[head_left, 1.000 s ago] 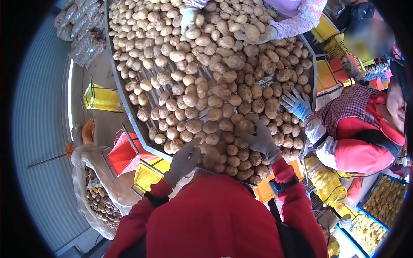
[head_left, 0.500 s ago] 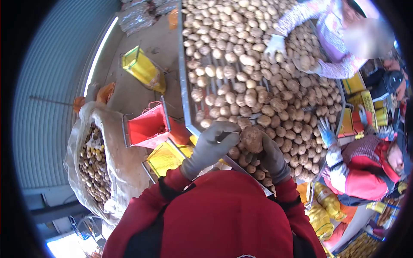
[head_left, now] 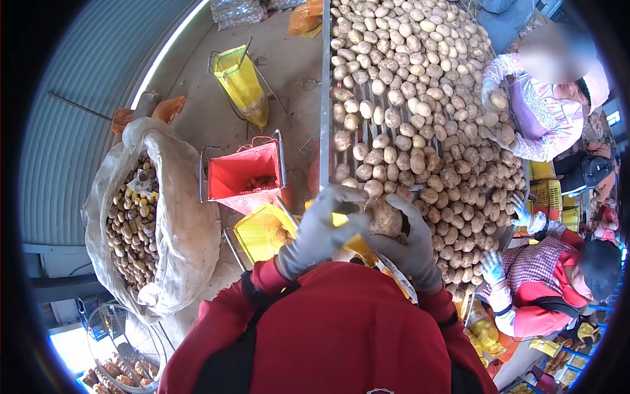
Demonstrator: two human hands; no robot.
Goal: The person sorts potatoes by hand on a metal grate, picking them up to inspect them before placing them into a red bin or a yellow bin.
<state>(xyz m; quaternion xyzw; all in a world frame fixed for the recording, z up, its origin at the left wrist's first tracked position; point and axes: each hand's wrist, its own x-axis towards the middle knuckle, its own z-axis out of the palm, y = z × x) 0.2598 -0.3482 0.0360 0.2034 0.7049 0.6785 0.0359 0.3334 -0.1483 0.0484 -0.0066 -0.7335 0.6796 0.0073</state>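
Observation:
A large, soil-covered potato (head_left: 385, 218) sits in my right hand (head_left: 413, 246), whose grey-gloved fingers and thumb curl around its side. Close to the potato's left side is my left hand (head_left: 321, 230), also in a grey glove, with thumb and fingers apart and a gap between them. Both hands are over the near edge of a sorting table (head_left: 325, 98) with metal side rails and slats. Many loose potatoes (head_left: 420, 85) cover it, densest toward the right.
Left of the table stand a red bag on a frame (head_left: 246, 171), a yellow mesh bag (head_left: 262, 233) and another yellow bag (head_left: 239, 82). A big white sack (head_left: 187, 230) holds small potatoes. Two people (head_left: 545, 125) in gloves work along the table's right side.
The view has shifted, so the table sits further right. My right hand has turned more around the potato. The person at upper right has drawn a hand back and now holds a potato.

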